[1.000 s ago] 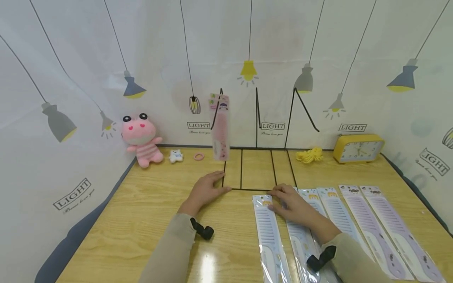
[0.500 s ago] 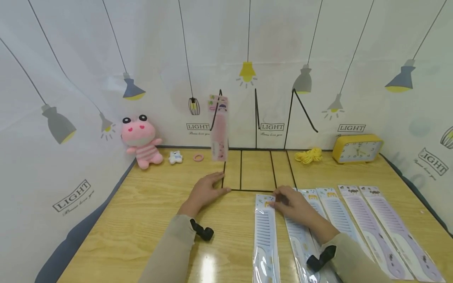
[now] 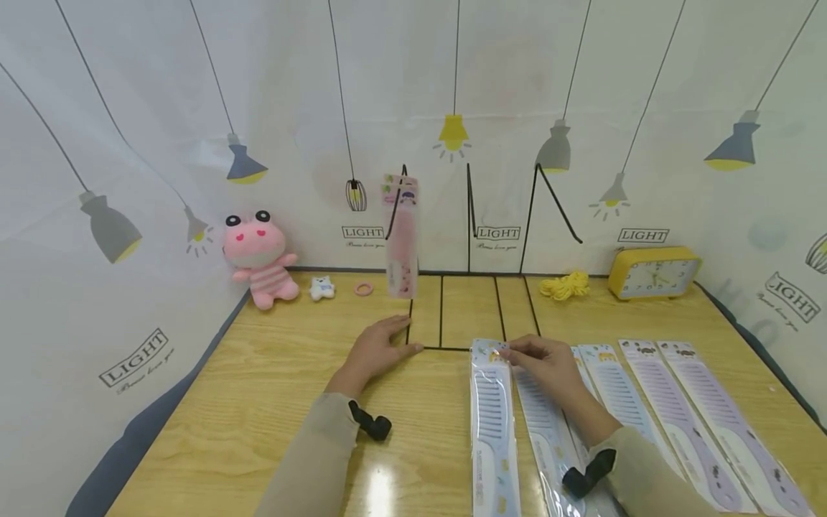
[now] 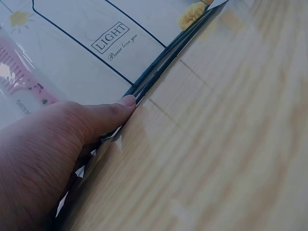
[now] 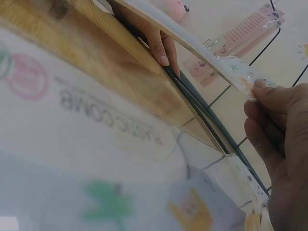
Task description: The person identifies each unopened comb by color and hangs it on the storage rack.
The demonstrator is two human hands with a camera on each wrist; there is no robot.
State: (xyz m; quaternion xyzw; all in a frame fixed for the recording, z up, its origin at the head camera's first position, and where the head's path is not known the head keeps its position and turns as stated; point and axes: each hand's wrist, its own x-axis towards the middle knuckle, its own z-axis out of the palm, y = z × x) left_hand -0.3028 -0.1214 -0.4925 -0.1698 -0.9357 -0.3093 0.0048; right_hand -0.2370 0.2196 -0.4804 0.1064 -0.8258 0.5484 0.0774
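Observation:
My right hand (image 3: 549,366) pinches the top edge of a blue comb in a clear packet (image 3: 494,431), thumb on its printed face. In the right wrist view this packet (image 5: 240,72) rises above the tabletop at its held end. My left hand (image 3: 381,348) rests at the front left corner of a black wire rack (image 3: 441,309), its thumb (image 4: 113,113) stretched along the front wire. Pink packaged combs (image 3: 403,244) hang from the rack's left hook; its middle and right hooks carry nothing. Under my right wrist lies another blue packaged comb (image 3: 539,424), partly covered.
Right of my right hand lie a blue packaged comb (image 3: 623,395) and two purple ones (image 3: 685,424), (image 3: 733,424). Along the back stand a pink plush toy (image 3: 261,258), small white bear (image 3: 322,288), pink ring (image 3: 364,289), yellow cord bundle (image 3: 565,286) and yellow clock (image 3: 655,273).
The pinched blue comb has shifted slightly right and its top end has come up toward the rack, my right hand moving with it. My left hand stays at the rack corner.

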